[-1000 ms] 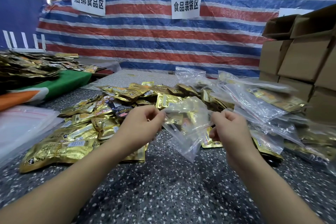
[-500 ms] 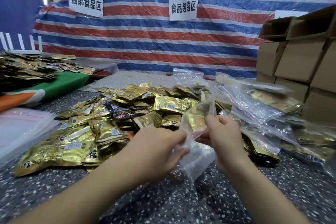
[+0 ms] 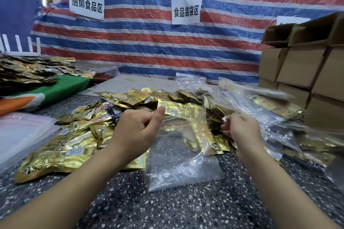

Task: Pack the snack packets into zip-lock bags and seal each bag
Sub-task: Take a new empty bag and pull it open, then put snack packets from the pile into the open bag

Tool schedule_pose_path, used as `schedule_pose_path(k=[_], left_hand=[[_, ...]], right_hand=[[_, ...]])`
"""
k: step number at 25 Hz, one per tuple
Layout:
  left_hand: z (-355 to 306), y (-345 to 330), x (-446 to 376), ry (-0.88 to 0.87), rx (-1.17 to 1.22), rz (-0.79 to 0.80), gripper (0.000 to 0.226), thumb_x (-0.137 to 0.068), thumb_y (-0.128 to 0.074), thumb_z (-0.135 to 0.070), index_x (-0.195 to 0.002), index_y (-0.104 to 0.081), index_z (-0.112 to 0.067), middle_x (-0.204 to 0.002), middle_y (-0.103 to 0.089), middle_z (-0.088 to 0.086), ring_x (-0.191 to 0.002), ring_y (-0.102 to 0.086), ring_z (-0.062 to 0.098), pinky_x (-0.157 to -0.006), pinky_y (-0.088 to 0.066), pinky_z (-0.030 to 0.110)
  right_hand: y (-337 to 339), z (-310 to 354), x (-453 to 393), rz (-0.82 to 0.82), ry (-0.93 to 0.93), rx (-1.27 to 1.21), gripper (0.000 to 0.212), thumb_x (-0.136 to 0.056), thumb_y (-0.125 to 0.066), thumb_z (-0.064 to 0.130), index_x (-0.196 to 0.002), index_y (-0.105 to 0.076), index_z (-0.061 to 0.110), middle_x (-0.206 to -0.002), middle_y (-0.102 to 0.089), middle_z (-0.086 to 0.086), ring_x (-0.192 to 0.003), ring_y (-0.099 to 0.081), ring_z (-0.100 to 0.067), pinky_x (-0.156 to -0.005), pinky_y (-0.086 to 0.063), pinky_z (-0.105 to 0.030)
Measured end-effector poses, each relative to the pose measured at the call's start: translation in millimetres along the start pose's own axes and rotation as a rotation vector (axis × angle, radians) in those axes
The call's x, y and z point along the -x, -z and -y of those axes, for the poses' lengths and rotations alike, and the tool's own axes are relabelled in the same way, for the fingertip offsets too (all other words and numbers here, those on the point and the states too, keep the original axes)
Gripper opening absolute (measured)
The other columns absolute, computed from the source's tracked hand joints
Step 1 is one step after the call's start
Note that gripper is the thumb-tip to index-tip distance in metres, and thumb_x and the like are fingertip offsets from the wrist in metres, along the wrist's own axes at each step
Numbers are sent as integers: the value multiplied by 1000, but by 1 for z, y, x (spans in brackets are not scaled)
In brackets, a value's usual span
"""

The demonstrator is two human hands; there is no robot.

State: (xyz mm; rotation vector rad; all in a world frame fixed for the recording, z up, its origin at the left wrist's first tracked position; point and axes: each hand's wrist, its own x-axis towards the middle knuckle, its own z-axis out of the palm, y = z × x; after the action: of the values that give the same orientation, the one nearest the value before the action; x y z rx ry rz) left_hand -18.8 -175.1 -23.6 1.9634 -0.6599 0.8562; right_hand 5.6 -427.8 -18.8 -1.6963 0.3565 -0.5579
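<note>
Two forearms enter from the near edge over a speckled table. Left hand: fingers curled, thumb and forefinger pinching the left end of the mouth of a clear zip-lock bag. Right hand: fingers bent at the mouth's right end; motion blur, so actual grip cannot be told. Bag: appears empty, lower part lying on the table, mouth with red line raised between the hands. Judged light, limp and slippery; best held at the stiffer zip strip. Snack packets: gold foil, a loose heap just behind and left; likely light, slick, crinkly. Filled bags: piled at right, contents blurred. Cardboard boxes: stacked far right, cut off by the frame. Striped tarp: backdrop.
</note>
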Motion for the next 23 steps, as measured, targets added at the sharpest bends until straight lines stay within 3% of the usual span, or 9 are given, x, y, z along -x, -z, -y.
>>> schedule_pose_path(k=[4,6,9,11,13,15,17,20,23], left_hand=[[5,-6,1,-45,37,89,58,-95,-42,-44,-43,-38,-20,-37,-33,-9,-33,-28,8,-39,-19,14],[9,-10,3,-58,38,122,58,-95,-42,-41,-43,-37,-15,-38,-31,-7,-33,-25,8,-41,-19,11],[12,-13,6,-83,13,167,59,-96,-41,-40,-45,-39,-10,-38,-34,1,-34,-29,17,-44,-22,6],[12,-12,6,-92,6,184,58,-95,-41,-39,-45,-39,-11,-39,-35,1,-36,-30,19,-45,-23,5],[12,-11,7,-92,-1,195,56,-95,-42,-40,-46,-40,-12,-40,-35,-2,-37,-31,18,-44,-22,8],[11,-11,6,-88,-9,206,54,-94,-44,-40,-47,-43,-12,-41,-37,-3,-39,-32,14,-44,-22,11],[10,-10,6,-76,-8,212,52,-92,-44,-41,-49,-46,-13,-42,-37,-6,-40,-33,11,-44,-23,12],[8,-8,6,-64,-3,219,49,-91,-45,-42,-48,-44,-19,-43,-36,-9,-41,-34,10,-44,-22,14],[8,-8,6,-62,-6,231,49,-91,-45,-41,-47,-39,-20,-43,-35,-3,-41,-32,10,-44,-21,16]], right_hand=[[-16,0,-26,245,225,711,16,-94,-57,19,-87,-67,9,-85,-67,-4,-67,-58,-18,-62,-47,-32],[-24,1,-36,341,270,916,14,-94,-64,27,-89,-64,13,-85,-66,-3,-72,-61,-14,-59,-50,-30],[-36,-3,-42,470,229,1091,34,-95,-60,42,-84,-60,9,-78,-61,-3,-67,-56,-15,-59,-45,-29],[-40,-9,-42,502,165,1077,30,-95,-62,37,-92,-57,7,-78,-53,0,-67,-50,-11,-59,-42,-26],[-41,-14,-42,493,144,1046,27,-91,-66,32,-86,-55,9,-77,-50,0,-65,-45,-11,-60,-40,-25],[-40,-14,-39,471,127,941,37,-86,-72,39,-81,-51,9,-78,-50,-2,-67,-46,-14,-60,-40,-27],[-39,-10,-35,473,69,789,50,-80,-77,42,-91,-52,1,-83,-55,-5,-67,-53,-15,-55,-42,-26],[-37,-1,-25,562,-33,613,50,-77,-82,27,-107,-57,-5,-86,-66,-7,-44,-58,-4,-42,-45,-19],[-30,6,-24,578,-52,501,52,-75,-82,8,-117,-53,-3,-99,-66,-13,-64,-68,-14,-47,-51,-22]])
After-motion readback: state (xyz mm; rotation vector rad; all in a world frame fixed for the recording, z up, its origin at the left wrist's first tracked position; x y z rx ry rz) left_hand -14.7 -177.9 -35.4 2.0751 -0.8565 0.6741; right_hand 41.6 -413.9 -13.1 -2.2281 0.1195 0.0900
